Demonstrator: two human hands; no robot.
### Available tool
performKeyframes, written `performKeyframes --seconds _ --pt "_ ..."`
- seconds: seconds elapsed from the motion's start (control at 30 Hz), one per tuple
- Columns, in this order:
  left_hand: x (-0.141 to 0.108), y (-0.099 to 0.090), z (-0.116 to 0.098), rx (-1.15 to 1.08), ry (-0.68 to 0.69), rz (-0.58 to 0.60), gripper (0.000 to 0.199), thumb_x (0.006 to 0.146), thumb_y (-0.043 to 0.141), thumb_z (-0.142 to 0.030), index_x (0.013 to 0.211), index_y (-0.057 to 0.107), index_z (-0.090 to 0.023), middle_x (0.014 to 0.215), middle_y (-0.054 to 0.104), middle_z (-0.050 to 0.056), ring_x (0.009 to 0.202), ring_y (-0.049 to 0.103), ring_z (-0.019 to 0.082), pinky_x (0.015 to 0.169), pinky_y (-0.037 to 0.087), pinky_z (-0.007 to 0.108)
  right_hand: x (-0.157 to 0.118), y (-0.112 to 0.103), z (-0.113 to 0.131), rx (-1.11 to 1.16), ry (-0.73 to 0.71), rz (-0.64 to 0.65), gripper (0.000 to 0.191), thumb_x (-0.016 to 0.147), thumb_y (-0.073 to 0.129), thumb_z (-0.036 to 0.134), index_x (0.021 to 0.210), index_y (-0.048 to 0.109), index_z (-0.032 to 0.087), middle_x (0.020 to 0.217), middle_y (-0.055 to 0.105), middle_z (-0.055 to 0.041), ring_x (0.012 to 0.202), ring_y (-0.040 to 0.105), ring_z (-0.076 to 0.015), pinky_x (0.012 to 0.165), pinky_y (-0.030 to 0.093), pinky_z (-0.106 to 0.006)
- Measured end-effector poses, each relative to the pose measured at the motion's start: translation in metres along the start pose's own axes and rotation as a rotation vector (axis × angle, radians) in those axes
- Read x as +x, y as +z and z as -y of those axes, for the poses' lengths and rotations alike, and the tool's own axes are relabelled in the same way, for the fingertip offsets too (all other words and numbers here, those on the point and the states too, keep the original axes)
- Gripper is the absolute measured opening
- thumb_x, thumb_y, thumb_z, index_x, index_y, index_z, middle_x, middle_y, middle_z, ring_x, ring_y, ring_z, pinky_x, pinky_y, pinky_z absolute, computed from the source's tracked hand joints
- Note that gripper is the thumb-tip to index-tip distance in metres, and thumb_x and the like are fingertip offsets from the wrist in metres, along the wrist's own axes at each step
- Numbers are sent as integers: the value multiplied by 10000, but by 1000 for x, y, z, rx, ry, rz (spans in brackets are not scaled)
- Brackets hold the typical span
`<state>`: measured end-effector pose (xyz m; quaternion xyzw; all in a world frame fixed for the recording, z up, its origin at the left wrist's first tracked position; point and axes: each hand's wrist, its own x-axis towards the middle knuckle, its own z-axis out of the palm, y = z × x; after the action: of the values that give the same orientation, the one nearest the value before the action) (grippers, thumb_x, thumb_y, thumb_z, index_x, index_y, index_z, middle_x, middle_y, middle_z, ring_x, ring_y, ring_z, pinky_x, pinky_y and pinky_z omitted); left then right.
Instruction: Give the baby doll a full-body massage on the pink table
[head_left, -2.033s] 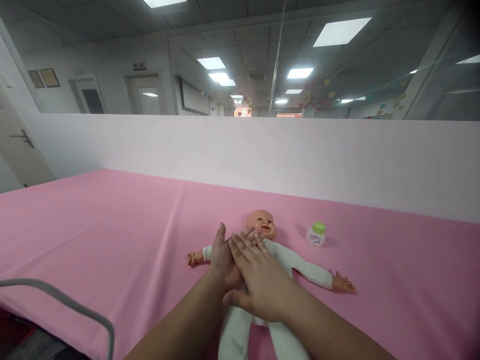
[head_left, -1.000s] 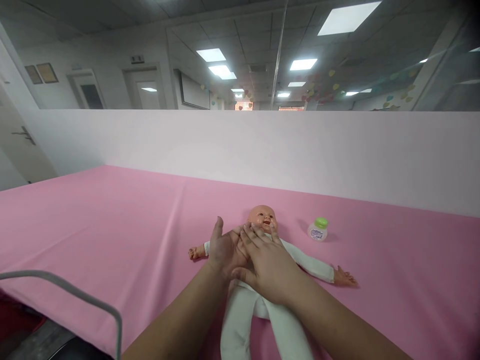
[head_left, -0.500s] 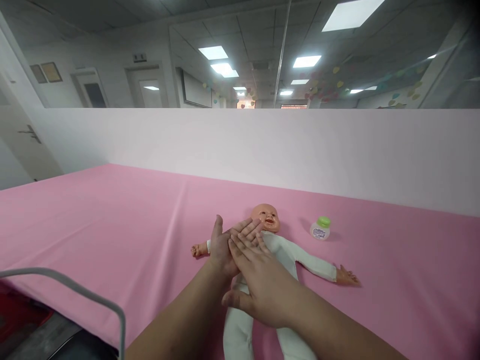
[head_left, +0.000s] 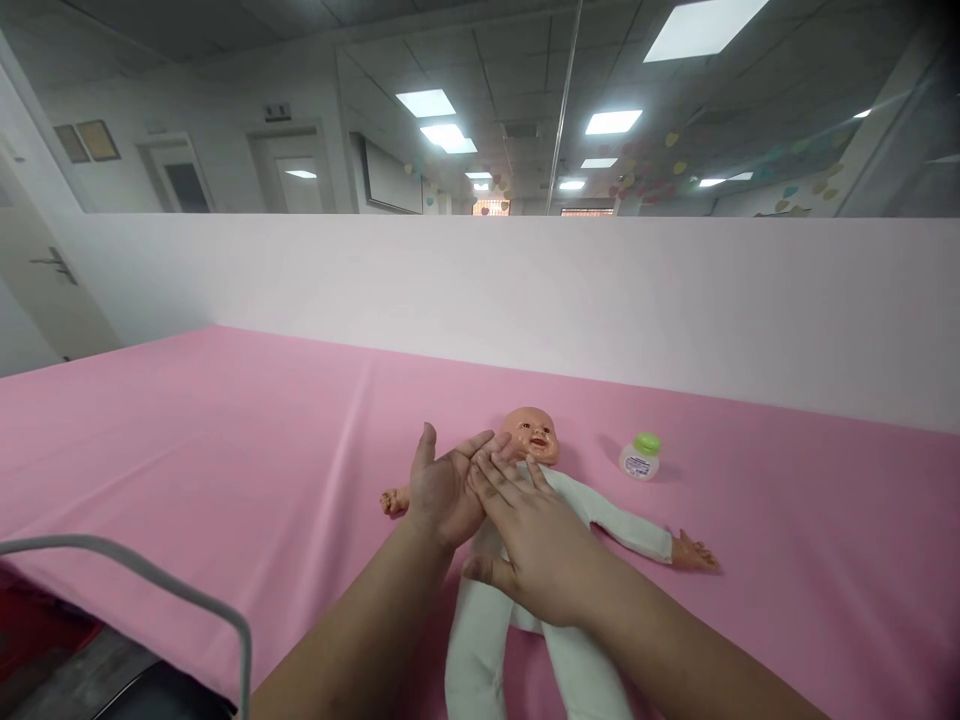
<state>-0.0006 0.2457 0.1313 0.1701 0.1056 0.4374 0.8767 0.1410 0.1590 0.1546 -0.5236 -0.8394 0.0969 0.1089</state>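
Observation:
A baby doll (head_left: 491, 640) with a white cloth body lies face up on the pink sheet (head_left: 262, 430), its head toward the far wall. Above its chest, my left hand (head_left: 448, 495) is palm up with the thumb spread. My right hand (head_left: 536, 535) is palm down, its fingertips over the fingers of my left hand. Both hands are flat and nothing shows in them. A small clear jar (head_left: 639, 460) with a green lid stands right of the doll's head.
A white low wall (head_left: 555, 300) with glass above it runs behind the sheet. At the lower left a grey curved tube (head_left: 150, 572) crosses near the sheet's edge, beside a dark seat (head_left: 165, 692).
My hands have slid apart a little, the left one to the left and the right one slightly right, so their overlap is smaller. The doll and jar have not moved.

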Motion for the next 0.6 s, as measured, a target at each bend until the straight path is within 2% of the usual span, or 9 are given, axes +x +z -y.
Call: performKeyframes --seconds 0.1,0.23,0.4,0.6 --pt "0 1 -12 0 52 -26 1002 973 384 -757 1577 314 39 1510 514 326 1418 527 376 1170 438 476 -4 -2 10 32 -34 27 1014 968 362 795 1665 87 111 1729 35 -110 1618 -13 -325 1311 -40 -566" --pt "2 -3 -16 13 87 -25 1006 967 374 -772 1578 319 26 1507 517 326 1409 537 380 1122 485 478 -10 -3 22 104 -93 61 1036 959 354 812 1667 55 118 1731 0 -117 1618 -5 -326 1314 -34 -556" --pt "3 -2 3 4 14 -21 951 992 343 -743 1598 298 -11 1522 506 321 1423 520 388 1177 408 554 -8 3 19 162 -117 35 1066 939 389 825 1668 108 100 1732 24 -161 1615 20 -355 1318 30 -559" --pt "-3 9 23 -9 -58 -41 966 965 398 -756 1607 306 -41 1550 501 274 1460 482 362 1211 379 539 3 9 3 105 -60 5 1056 950 390 811 1668 76 102 1738 20 -140 1620 -12 -316 1323 -19 -518"
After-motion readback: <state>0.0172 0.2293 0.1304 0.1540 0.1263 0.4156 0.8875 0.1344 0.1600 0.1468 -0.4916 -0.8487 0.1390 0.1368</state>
